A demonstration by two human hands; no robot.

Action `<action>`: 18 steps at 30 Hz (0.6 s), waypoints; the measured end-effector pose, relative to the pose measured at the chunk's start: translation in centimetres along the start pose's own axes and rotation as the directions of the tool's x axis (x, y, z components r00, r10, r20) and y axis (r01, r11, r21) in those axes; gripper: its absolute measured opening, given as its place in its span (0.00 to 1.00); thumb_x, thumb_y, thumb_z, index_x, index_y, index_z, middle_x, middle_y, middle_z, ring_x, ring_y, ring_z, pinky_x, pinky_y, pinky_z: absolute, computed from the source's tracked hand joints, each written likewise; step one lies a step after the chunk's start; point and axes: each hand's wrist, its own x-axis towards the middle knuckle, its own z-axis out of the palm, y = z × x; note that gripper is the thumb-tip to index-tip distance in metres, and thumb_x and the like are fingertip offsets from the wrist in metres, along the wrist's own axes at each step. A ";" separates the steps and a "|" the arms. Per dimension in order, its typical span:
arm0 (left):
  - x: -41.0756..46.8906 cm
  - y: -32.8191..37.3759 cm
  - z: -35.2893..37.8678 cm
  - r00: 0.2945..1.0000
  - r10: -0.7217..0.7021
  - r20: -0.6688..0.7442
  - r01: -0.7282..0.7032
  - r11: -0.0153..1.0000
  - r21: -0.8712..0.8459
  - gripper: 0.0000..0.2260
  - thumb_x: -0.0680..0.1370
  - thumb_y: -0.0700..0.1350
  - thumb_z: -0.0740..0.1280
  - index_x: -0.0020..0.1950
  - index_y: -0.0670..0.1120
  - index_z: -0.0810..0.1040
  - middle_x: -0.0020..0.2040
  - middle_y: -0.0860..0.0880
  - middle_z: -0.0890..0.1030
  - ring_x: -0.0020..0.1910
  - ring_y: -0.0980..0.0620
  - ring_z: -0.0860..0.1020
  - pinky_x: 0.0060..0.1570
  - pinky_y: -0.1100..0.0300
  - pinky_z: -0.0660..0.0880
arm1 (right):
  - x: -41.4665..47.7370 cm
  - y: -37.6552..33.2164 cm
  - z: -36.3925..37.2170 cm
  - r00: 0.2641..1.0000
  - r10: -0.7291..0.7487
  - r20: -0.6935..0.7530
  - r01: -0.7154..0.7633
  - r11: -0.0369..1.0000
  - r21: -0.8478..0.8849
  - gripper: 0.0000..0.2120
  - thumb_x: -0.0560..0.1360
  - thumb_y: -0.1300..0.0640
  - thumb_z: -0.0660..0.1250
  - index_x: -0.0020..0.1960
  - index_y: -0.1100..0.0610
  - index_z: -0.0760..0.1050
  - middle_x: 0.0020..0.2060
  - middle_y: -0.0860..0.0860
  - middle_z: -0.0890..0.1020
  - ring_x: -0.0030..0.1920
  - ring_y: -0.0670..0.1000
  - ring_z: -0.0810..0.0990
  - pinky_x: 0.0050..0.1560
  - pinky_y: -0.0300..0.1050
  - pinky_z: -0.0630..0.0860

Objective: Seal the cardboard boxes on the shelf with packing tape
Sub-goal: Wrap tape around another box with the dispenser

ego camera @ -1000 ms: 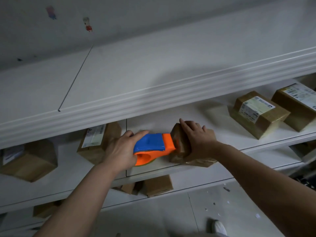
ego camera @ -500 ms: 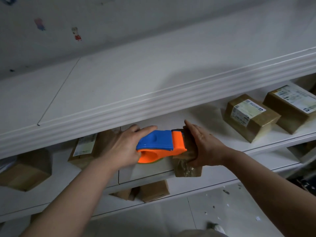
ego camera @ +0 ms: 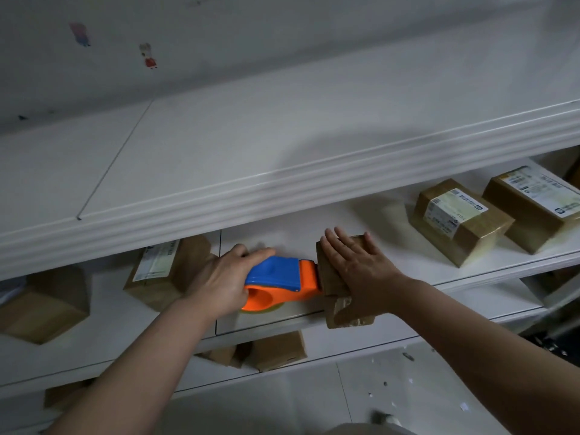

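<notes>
A small cardboard box (ego camera: 329,274) sits at the front edge of the white middle shelf (ego camera: 408,265), its crumpled taped front face hanging over the edge. My right hand (ego camera: 357,262) lies flat on top of it with straight fingers. My left hand (ego camera: 222,277) grips the blue and orange tape dispenser (ego camera: 279,284), whose orange nose touches the box's left side. A roll of tape shows under the dispenser.
Two labelled boxes (ego camera: 461,221) (ego camera: 533,205) stand on the same shelf to the right, and two more (ego camera: 166,271) (ego camera: 44,302) to the left. The upper shelf's thick moulded edge (ego camera: 282,189) overhangs. Further boxes (ego camera: 279,350) sit on the lower shelf above the littered floor.
My right hand went from curling round the box's side to lying flat on its top. The dispenser stays pressed against the box's left side.
</notes>
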 end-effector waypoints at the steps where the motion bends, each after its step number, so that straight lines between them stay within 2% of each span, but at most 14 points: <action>1: -0.1 0.1 0.0 1.000 0.000 -0.004 0.000 1.000 -0.002 0.40 0.70 0.38 0.64 0.74 0.68 0.56 0.53 0.53 0.68 0.51 0.47 0.76 0.54 0.56 0.71 | 0.1 -0.4 0.0 1.000 -0.004 0.002 0.004 1.000 -0.010 0.59 0.68 0.32 0.67 0.76 0.57 0.29 0.74 0.54 0.31 0.71 0.52 0.27 0.73 0.61 0.35; 4: -0.2 0.3 -0.2 1.000 -0.003 -0.016 0.003 1.000 0.014 0.39 0.71 0.37 0.64 0.74 0.67 0.56 0.54 0.52 0.68 0.51 0.46 0.76 0.54 0.56 0.71 | 0.2 -1.5 0.0 1.000 -0.014 -0.006 0.014 1.000 -0.025 0.60 0.67 0.30 0.66 0.76 0.57 0.30 0.74 0.54 0.30 0.72 0.53 0.28 0.73 0.61 0.33; 8: -0.6 0.5 0.0 1.000 -0.026 0.004 0.026 1.000 -0.010 0.39 0.71 0.38 0.64 0.74 0.68 0.54 0.54 0.53 0.68 0.51 0.45 0.76 0.55 0.54 0.74 | 0.7 -2.0 -0.2 0.998 0.058 0.031 -0.058 0.998 -0.005 0.52 0.72 0.38 0.64 0.77 0.56 0.32 0.76 0.58 0.34 0.74 0.57 0.29 0.73 0.66 0.39; 10: -0.7 0.4 0.0 1.000 -0.026 0.012 0.027 0.998 -0.055 0.39 0.71 0.37 0.65 0.74 0.67 0.55 0.54 0.53 0.68 0.51 0.47 0.76 0.53 0.53 0.75 | 1.5 -2.0 -0.7 0.995 0.092 0.043 -0.092 0.996 -0.002 0.51 0.72 0.40 0.65 0.77 0.55 0.32 0.77 0.59 0.40 0.76 0.60 0.36 0.72 0.68 0.41; 12: -0.8 0.4 -0.4 0.999 -0.033 0.005 0.033 0.991 -0.132 0.40 0.70 0.36 0.66 0.74 0.67 0.56 0.54 0.53 0.68 0.51 0.49 0.76 0.50 0.53 0.77 | 2.2 -1.6 -1.4 0.996 0.085 0.032 -0.087 0.995 0.045 0.56 0.68 0.40 0.70 0.77 0.55 0.32 0.76 0.57 0.50 0.76 0.60 0.47 0.73 0.66 0.45; 13: -0.9 0.4 -0.8 0.999 -0.036 -0.016 0.033 0.985 -0.169 0.41 0.69 0.36 0.66 0.74 0.67 0.57 0.54 0.53 0.69 0.51 0.49 0.76 0.49 0.52 0.77 | 2.3 -1.1 -1.6 0.997 0.075 -0.001 -0.075 0.991 0.112 0.60 0.65 0.41 0.73 0.77 0.55 0.33 0.74 0.56 0.53 0.75 0.59 0.52 0.74 0.63 0.48; 15: -1.0 0.4 -1.7 0.997 -0.036 -0.073 0.021 0.979 -0.202 0.41 0.68 0.36 0.67 0.73 0.67 0.58 0.53 0.53 0.70 0.51 0.50 0.75 0.49 0.52 0.77 | 2.0 0.5 -1.4 0.993 0.070 -0.093 -0.032 0.931 0.365 0.65 0.59 0.42 0.78 0.78 0.56 0.35 0.73 0.55 0.54 0.73 0.57 0.56 0.74 0.56 0.55; 16: -0.9 0.7 -2.2 0.996 -0.032 -0.084 0.016 0.982 -0.189 0.41 0.68 0.37 0.67 0.74 0.67 0.58 0.53 0.53 0.69 0.50 0.51 0.75 0.49 0.53 0.77 | 1.5 1.3 -0.9 0.990 0.081 -0.114 -0.011 0.860 0.510 0.67 0.56 0.42 0.79 0.78 0.56 0.36 0.73 0.55 0.54 0.73 0.56 0.58 0.72 0.52 0.60; 18: -0.6 2.1 -2.8 0.998 -0.011 -0.067 0.004 0.995 -0.095 0.41 0.69 0.38 0.68 0.75 0.67 0.56 0.54 0.53 0.69 0.51 0.51 0.75 0.51 0.55 0.75 | 0.0 2.3 1.2 0.989 0.105 -0.102 -0.007 0.732 0.681 0.69 0.52 0.38 0.78 0.77 0.54 0.37 0.73 0.52 0.52 0.72 0.53 0.60 0.70 0.46 0.64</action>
